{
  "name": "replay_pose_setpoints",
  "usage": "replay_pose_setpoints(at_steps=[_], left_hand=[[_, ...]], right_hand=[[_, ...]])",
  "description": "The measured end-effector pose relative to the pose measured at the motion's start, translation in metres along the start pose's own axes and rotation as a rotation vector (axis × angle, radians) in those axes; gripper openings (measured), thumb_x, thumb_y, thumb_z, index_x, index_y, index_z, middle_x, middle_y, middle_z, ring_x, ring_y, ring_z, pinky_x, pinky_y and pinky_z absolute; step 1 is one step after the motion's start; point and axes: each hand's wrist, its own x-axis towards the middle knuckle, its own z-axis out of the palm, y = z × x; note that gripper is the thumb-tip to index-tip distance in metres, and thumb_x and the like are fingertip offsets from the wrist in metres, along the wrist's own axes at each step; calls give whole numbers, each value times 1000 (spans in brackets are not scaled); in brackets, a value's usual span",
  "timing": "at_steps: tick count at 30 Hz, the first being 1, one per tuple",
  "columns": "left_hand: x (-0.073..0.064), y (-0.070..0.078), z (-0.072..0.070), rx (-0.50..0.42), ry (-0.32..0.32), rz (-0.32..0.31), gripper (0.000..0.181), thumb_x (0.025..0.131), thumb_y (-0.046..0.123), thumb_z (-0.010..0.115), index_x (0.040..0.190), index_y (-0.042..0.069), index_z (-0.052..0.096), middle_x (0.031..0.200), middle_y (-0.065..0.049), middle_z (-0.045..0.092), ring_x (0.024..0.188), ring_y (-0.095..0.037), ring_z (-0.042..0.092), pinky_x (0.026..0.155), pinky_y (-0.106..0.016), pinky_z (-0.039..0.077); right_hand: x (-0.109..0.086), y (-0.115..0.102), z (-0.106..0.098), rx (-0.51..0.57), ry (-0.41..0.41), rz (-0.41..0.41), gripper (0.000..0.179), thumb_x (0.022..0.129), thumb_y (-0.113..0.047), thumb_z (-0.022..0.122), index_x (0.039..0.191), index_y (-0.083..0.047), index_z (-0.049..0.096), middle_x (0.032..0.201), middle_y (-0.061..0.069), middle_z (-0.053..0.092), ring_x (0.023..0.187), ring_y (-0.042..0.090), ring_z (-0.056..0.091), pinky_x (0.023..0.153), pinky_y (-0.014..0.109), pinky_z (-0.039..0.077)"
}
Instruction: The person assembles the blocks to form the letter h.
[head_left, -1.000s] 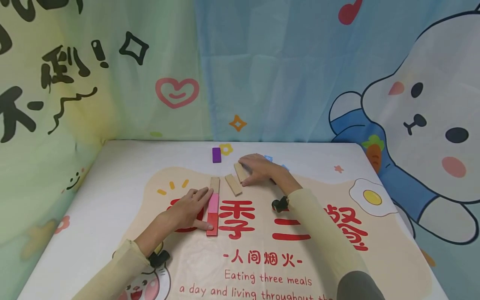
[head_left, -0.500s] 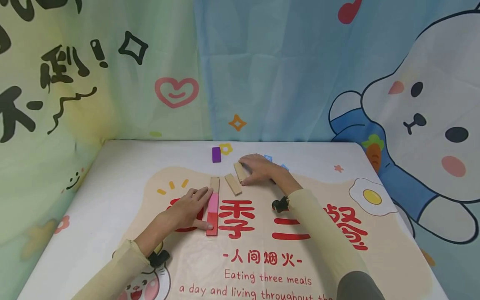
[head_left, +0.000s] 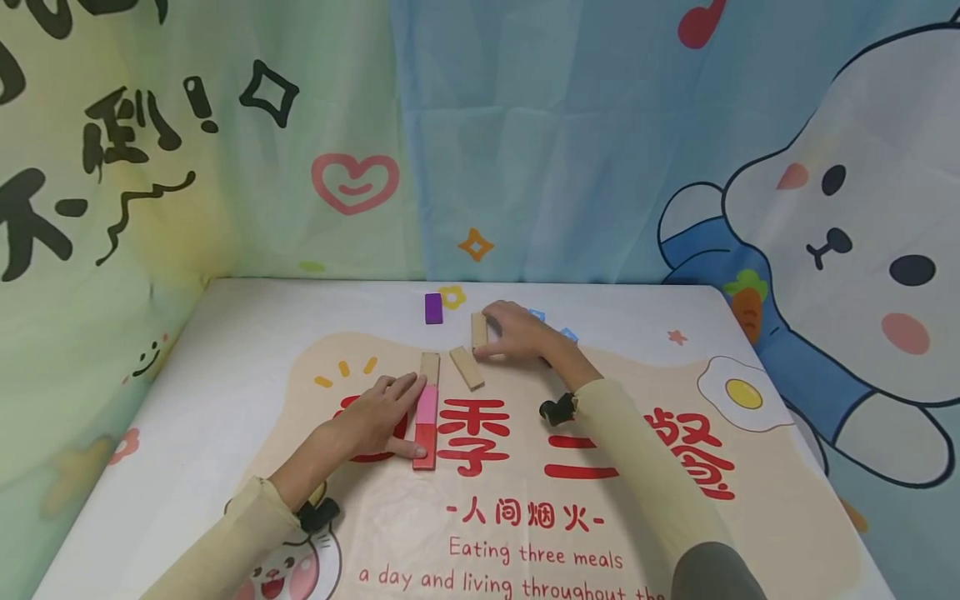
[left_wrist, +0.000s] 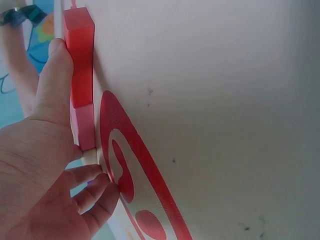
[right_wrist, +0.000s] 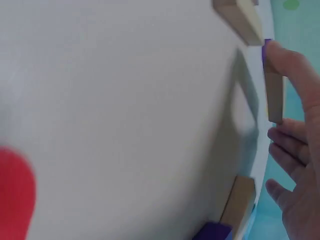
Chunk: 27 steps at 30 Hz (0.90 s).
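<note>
Cream sleeves [head_left: 225,537] reach in over a tablecloth [head_left: 780,517] printed with a cartoon rabbit, red Chinese characters and the English words "Eating three meals a day," a small black device [head_left: 318,515] at the left wrist. A person's left hand [head_left: 375,421] rests against the left side of a straight row of blocks, its thumb on the red block [head_left: 424,450] at the near end and its fingers extended along the row, not wrapped around it. Next in line, end to end, come the pink block [head_left: 427,406] and the row's wooden block [head_left: 430,367]. Just beyond and to the right, the slanted wooden block [head_left: 467,368] lies on the cloth, apart from the row. Farther out, the right hand [head_left: 517,333] holds the pinched wooden block [head_left: 479,331] by its two ends, between thumb and fingers in a grip about as wide as the block is long; whether the piece touches the cloth cannot be told. The right wrist view also shows another wooden block [right_wrist: 239,204] beside a dark bluish block [right_wrist: 214,231]. Farthest out, the purple block [head_left: 433,308] lies near a printed yellow flower, before a pastel backdrop [head_left: 525,167] with a white cartoon animal in blue.
</note>
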Motion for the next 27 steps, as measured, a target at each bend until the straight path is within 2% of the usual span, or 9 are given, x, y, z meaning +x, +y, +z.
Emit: replay_pose_setpoints(at_steps=[3,6,13,16,21,27], left_hand=[[0,0,0,4,-3,-3,109,74,63,72,154,9,22,157,-14,29,138,-35,35,100,-46,51],[0,0,-1,3,-9,-4,109,74,63,72,154,9,22,157,-14,29,138,-35,35,101,-47,50],[0,2,-3,10,-24,-14,110,73,65,71,155,11,21,158,-12,28,138,-34,34,101,-46,51],[0,2,-4,16,-29,-23,111,73,66,71,155,12,20,159,-11,27,139,-33,34,102,-46,50],[1,1,-4,17,-32,-28,111,73,66,71,156,13,20,159,-11,27,140,-34,33,104,-47,48],[1,-1,-2,9,-33,-30,112,72,66,72,156,14,19,159,-10,26,141,-34,32,102,-46,50]], right_hand=[[5,-5,0,88,33,-17,86,77,-54,74,140,-4,45,144,13,47,139,28,39,116,46,33],[11,-14,2,133,18,-38,85,77,-52,74,141,-4,44,146,13,46,140,29,37,117,46,32],[22,-36,11,74,-71,-69,82,81,-54,68,142,-3,45,153,13,37,145,29,30,120,47,27],[26,-44,11,82,-97,-62,81,82,-55,67,142,-4,46,155,12,34,146,29,27,121,48,25],[32,-50,12,72,-102,-59,78,83,-53,66,140,-2,47,154,14,35,146,31,28,121,48,24],[38,-50,17,52,-94,-38,84,82,-54,67,142,-1,44,151,15,39,142,30,33,119,44,28]])
